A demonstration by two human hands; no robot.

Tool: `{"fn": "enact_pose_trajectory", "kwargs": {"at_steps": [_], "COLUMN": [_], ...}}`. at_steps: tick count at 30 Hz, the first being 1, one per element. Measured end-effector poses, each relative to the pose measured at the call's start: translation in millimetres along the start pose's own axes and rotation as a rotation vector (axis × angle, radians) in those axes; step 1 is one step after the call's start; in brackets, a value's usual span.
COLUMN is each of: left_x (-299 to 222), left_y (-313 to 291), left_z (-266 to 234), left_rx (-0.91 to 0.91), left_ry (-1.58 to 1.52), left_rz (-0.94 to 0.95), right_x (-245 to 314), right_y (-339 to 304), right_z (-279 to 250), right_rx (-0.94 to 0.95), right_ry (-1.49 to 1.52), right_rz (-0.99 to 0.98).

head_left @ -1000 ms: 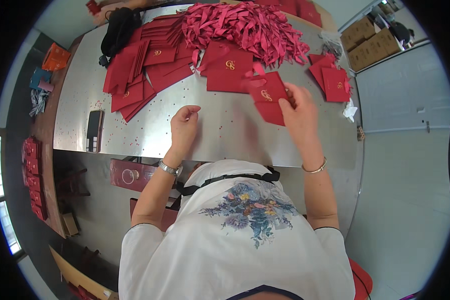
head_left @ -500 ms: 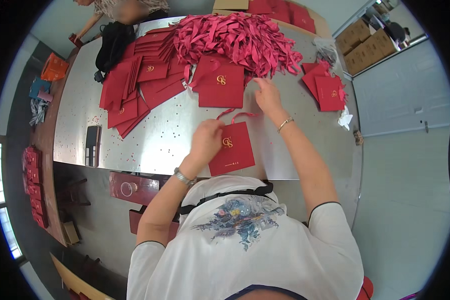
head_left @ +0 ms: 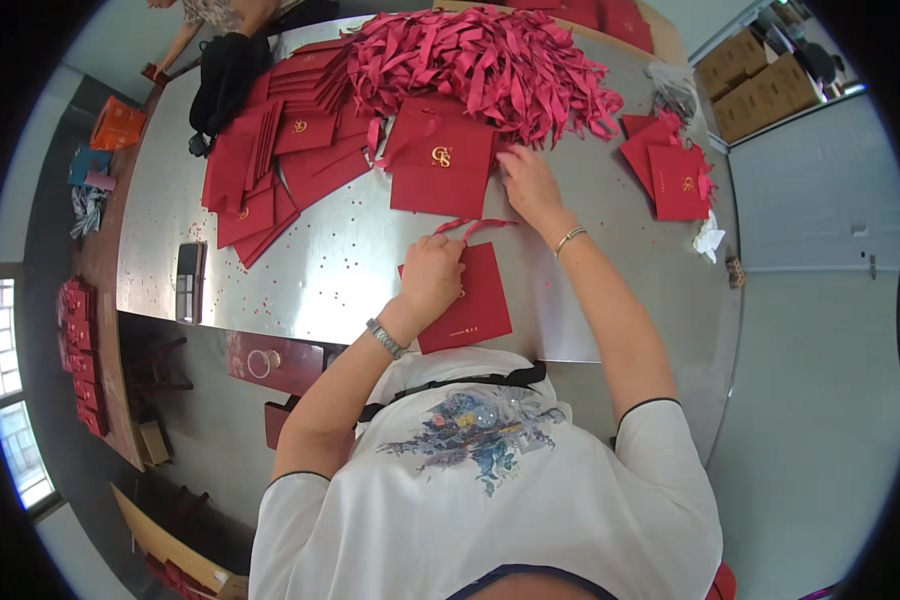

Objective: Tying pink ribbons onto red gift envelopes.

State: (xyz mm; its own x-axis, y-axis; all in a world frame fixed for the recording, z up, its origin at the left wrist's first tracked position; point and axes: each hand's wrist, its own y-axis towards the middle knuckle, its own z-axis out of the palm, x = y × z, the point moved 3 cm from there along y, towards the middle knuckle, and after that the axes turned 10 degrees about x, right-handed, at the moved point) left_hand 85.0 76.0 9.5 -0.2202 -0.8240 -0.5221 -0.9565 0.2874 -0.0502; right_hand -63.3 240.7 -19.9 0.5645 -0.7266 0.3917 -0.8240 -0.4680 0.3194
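Near the table's front edge lies a flat red paper bag [head_left: 482,300] with a gold emblem, partly covered by my left hand [head_left: 434,275]. The fingers of that hand are curled on the bag's upper edge, beside a loop of red ribbon [head_left: 480,226]. Farther off, my right hand [head_left: 532,188] has its fingers bent together between a stack of red bags [head_left: 438,185] and a big heap of red ribbons [head_left: 480,65]. Whatever lies between its fingertips is too small to make out.
More red bags [head_left: 232,170] fan out at the left, next to a black cloth bag [head_left: 228,90]. A phone [head_left: 189,283] lies near the left front edge of the metal table [head_left: 300,290]. Bags with ribbons [head_left: 682,185] lie at the right. Another person's arm [head_left: 178,48] shows at far left.
My left hand has moved right, over the near bag's emblem and upper edge. My right hand stays by the ribbon heap, its fingers slightly more bent. The view has shifted a little.
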Motion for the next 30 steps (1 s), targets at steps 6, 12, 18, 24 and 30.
{"fn": "enact_pose_trajectory", "kwargs": {"at_steps": [6, 12, 18, 24, 30], "left_x": [5.2, 1.6, 0.8, 12.7, 18.4], "left_y": [-11.3, -19.6, -21.3, -16.6, -12.7], "left_z": [-15.2, -20.4, -24.8, -15.2, -11.8], "left_rx": [0.013, 0.026, 0.087, 0.110, 0.210], "left_ry": [-0.293, -0.331, -0.410, -0.519, -0.657], "left_rz": [-0.072, -0.111, -0.114, -0.091, -0.064], "right_x": [11.2, 29.9, 47.6, 89.8, 129.8], "right_y": [9.9, -11.0, -99.4, -173.6, -152.6], "right_z": [5.3, -4.5, -72.9, -124.8, -139.7], "right_rx": [0.129, 0.138, 0.128, 0.508, 0.221], "right_ry": [-0.059, 0.076, 0.295, 1.030, 1.055], "right_rz": [-0.056, -0.088, 0.129, 0.532, 0.475]}}
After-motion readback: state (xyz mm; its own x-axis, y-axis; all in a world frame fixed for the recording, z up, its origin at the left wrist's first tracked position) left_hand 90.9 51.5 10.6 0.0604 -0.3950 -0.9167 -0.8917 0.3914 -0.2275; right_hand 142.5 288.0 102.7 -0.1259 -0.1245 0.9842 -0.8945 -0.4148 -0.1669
